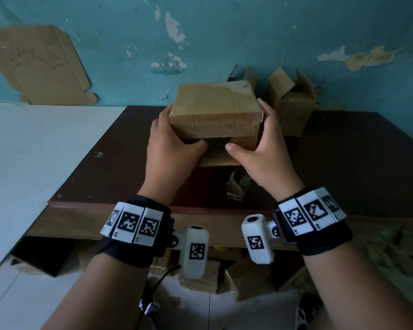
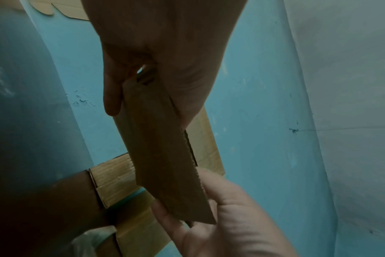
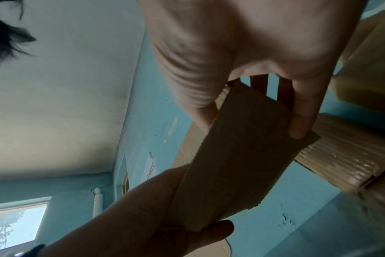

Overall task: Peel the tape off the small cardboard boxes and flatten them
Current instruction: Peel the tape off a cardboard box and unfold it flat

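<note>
I see both hands on the small brown cardboard box [image 1: 215, 110], held up above the dark wooden table [image 1: 343, 158]: left hand [image 1: 169, 148] curled round its left side, right hand [image 1: 262, 153] gripping its right side, thumbs under the near edge. Handwritten characters mark the flat cardboard sheet [image 1: 38, 65] on the teal wall; I can't read them.

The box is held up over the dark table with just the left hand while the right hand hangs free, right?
Not quite. Both hands hold the box over the dark table: the left hand grips its left side and the right hand grips its right side, thumbs underneath. The head view shows this.
</note>
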